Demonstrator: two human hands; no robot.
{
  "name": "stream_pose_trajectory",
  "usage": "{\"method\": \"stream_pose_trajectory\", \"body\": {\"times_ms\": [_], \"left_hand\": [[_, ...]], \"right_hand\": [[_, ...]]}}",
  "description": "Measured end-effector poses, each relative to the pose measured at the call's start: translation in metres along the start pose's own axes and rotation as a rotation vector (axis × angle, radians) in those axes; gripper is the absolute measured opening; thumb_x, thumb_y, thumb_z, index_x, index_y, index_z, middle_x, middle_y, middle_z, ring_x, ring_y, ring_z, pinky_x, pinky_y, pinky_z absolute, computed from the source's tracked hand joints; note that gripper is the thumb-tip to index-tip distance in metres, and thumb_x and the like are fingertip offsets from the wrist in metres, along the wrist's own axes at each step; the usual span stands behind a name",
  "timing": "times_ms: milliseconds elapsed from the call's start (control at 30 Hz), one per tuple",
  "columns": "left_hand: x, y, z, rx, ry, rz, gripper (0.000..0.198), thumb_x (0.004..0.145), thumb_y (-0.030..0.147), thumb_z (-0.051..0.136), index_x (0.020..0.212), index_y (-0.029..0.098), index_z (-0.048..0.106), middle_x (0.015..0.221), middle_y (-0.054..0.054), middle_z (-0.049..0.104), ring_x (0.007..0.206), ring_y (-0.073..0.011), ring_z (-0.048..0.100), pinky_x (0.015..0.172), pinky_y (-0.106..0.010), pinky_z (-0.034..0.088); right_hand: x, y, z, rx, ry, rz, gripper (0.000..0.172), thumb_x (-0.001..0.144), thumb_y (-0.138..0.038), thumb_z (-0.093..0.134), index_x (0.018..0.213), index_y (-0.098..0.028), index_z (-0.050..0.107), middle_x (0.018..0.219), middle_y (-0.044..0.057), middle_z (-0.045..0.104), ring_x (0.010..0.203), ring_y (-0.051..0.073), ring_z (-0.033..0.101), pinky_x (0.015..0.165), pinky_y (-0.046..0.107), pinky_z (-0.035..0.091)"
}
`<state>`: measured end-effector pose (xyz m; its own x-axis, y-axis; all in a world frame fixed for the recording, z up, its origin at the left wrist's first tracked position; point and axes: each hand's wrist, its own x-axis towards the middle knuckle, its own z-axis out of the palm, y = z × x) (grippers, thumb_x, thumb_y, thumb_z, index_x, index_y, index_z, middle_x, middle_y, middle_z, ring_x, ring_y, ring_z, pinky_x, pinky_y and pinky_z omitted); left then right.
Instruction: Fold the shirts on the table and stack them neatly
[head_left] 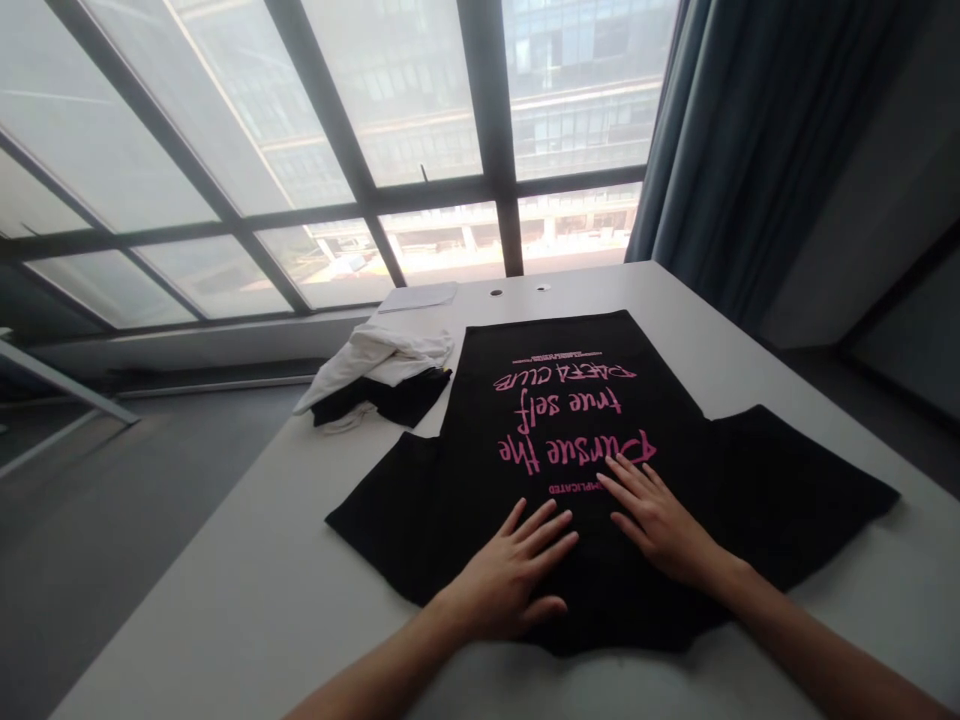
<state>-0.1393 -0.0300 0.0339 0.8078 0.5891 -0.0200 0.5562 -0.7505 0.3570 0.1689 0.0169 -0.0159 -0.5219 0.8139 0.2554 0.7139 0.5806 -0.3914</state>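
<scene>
A black T-shirt [480, 500] with pink lettering lies spread flat, its hem toward the window and its neck end nearest me. The print reads upside down from here. Flat on the cloth, fingers spread, my left hand [510, 575] rests left of the shirt's middle, below the lettering. My right hand [656, 515] also lies open on the shirt, its fingertips over the right end of the print and covering a few letters. Neither hand grips the fabric. Both sleeves stretch out to the sides.
The shirt is on a white table [247, 560]. A crumpled pile of white and black clothes [379, 365] sits at the table's left edge, with a folded pale cloth [418, 297] behind it. Windows stand beyond the far end, and a blue-grey curtain [720, 150] hangs at the right.
</scene>
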Motion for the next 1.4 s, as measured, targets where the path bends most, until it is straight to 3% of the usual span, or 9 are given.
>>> {"method": "stream_pose_trajectory", "body": {"times_ms": [300, 400, 567, 667, 833, 933, 1000, 1167, 1400], "left_hand": [[-0.004, 0.004, -0.011, -0.076, -0.035, 0.061, 0.074, 0.098, 0.063, 0.048, 0.162, 0.034, 0.022, 0.167, -0.005, 0.023, 0.154, -0.0325, 0.02, 0.125, -0.059, 0.011], [-0.005, -0.006, -0.015, -0.068, 0.022, 0.029, 0.067, 0.101, 0.056, 0.047, 0.161, 0.034, 0.025, 0.165, -0.003, 0.029, 0.153, -0.029, 0.023, 0.126, -0.055, 0.014], [-0.011, -0.044, -0.012, -0.006, 0.271, -0.374, 0.057, 0.105, 0.04, 0.043, 0.16, 0.033, 0.029, 0.164, -0.005, 0.033, 0.154, -0.0289, 0.022, 0.125, -0.06, 0.015], [-0.023, -0.066, -0.018, -0.14, 0.37, -0.475, 0.054, 0.103, 0.042, 0.048, 0.156, 0.034, 0.039, 0.163, -0.003, 0.036, 0.153, -0.0293, 0.027, 0.124, -0.058, 0.02], [-0.066, -0.12, -0.052, -0.14, 0.888, -0.722, 0.04, 0.097, 0.032, 0.056, 0.136, 0.03, 0.063, 0.144, -0.007, 0.057, 0.138, -0.0296, 0.048, 0.123, -0.046, 0.029], [-0.09, -0.164, -0.064, -0.016, 0.771, -1.036, 0.034, 0.09, 0.025, 0.062, 0.123, 0.017, 0.068, 0.121, -0.015, 0.066, 0.122, -0.0327, 0.057, 0.114, -0.05, 0.038], [-0.099, -0.188, -0.065, -0.014, 0.703, -1.099, 0.031, 0.088, 0.025, 0.065, 0.117, 0.014, 0.07, 0.106, -0.014, 0.068, 0.109, -0.0307, 0.062, 0.107, -0.047, 0.043], [-0.099, -0.221, -0.063, -0.066, 0.61, -1.068, 0.024, 0.082, 0.029, 0.072, 0.104, 0.019, 0.074, 0.085, -0.004, 0.065, 0.084, -0.0211, 0.063, 0.089, -0.035, 0.051], [-0.1, -0.222, -0.067, -0.112, 0.581, -0.934, 0.008, 0.077, 0.019, 0.071, 0.083, 0.018, 0.065, 0.09, -0.002, 0.064, 0.082, -0.017, 0.061, 0.084, -0.03, 0.05]], "right_hand": [[-0.001, 0.003, 0.004, -0.012, 0.019, 0.015, 0.058, 0.101, -0.029, 0.047, 0.157, -0.037, 0.036, 0.162, 0.002, 0.034, 0.151, 0.028, 0.03, 0.121, 0.058, 0.03], [-0.003, 0.005, 0.004, -0.015, 0.019, 0.025, 0.058, 0.101, -0.032, 0.048, 0.157, -0.037, 0.035, 0.162, 0.002, 0.034, 0.15, 0.03, 0.031, 0.121, 0.059, 0.032], [-0.006, 0.014, 0.012, -0.011, 0.018, 0.01, 0.06, 0.099, -0.037, 0.051, 0.157, -0.04, 0.034, 0.163, 0.0, 0.033, 0.149, 0.032, 0.033, 0.12, 0.061, 0.032], [-0.008, 0.02, 0.018, -0.033, 0.029, -0.006, 0.061, 0.099, -0.039, 0.052, 0.157, -0.04, 0.034, 0.163, 0.0, 0.033, 0.148, 0.032, 0.034, 0.119, 0.062, 0.033], [-0.01, 0.027, 0.025, -0.07, 0.065, -0.038, 0.058, 0.099, -0.043, 0.051, 0.155, -0.036, 0.04, 0.162, 0.003, 0.035, 0.147, 0.034, 0.037, 0.117, 0.062, 0.035], [-0.011, 0.029, 0.026, -0.098, 0.055, -0.037, 0.055, 0.1, -0.045, 0.048, 0.154, -0.032, 0.043, 0.162, 0.004, 0.036, 0.147, 0.034, 0.037, 0.117, 0.061, 0.036], [-0.011, 0.031, 0.027, -0.115, 0.046, -0.041, 0.054, 0.101, -0.047, 0.046, 0.152, -0.03, 0.045, 0.161, 0.005, 0.038, 0.146, 0.033, 0.038, 0.118, 0.06, 0.035], [-0.012, 0.04, 0.033, -0.124, 0.059, -0.068, 0.054, 0.101, -0.05, 0.043, 0.149, -0.027, 0.049, 0.16, 0.007, 0.04, 0.146, 0.035, 0.039, 0.117, 0.06, 0.036], [-0.013, 0.044, 0.034, -0.138, 0.054, -0.076, 0.055, 0.1, -0.05, 0.044, 0.15, -0.027, 0.048, 0.16, 0.007, 0.04, 0.146, 0.035, 0.039, 0.116, 0.059, 0.037]]}}
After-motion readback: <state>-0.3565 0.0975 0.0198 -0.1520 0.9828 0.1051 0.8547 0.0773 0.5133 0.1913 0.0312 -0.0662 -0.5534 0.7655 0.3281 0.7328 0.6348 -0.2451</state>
